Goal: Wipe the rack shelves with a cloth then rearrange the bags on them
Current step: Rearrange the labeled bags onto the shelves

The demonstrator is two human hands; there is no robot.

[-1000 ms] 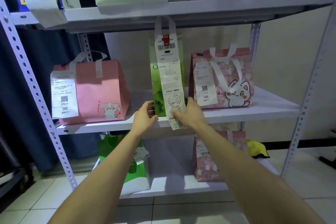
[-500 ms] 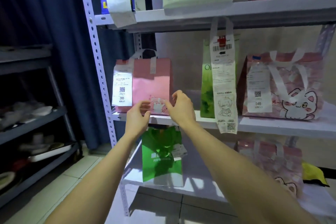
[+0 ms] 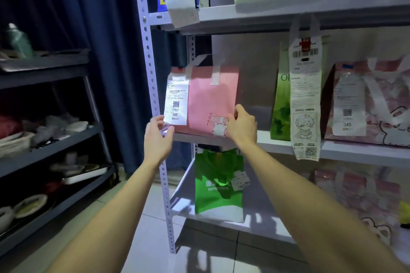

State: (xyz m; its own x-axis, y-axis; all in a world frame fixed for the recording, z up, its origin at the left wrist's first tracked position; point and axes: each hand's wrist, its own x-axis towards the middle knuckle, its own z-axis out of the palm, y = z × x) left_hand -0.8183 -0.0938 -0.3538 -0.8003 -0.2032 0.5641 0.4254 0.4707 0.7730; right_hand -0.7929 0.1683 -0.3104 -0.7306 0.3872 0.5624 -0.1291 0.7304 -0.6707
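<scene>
Since a moment ago your hands have spread apart: right hand [image 3: 243,127] fingers now grip the pink paper bag [image 3: 208,99] at its right edge, left hand [image 3: 158,135] fingers hang relaxed beside its white receipt [image 3: 176,102].

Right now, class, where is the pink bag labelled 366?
In the head view, the pink bag stands at the left end of the middle shelf, between the rack post and the tall green bag; the right hand holds its right edge.
</scene>
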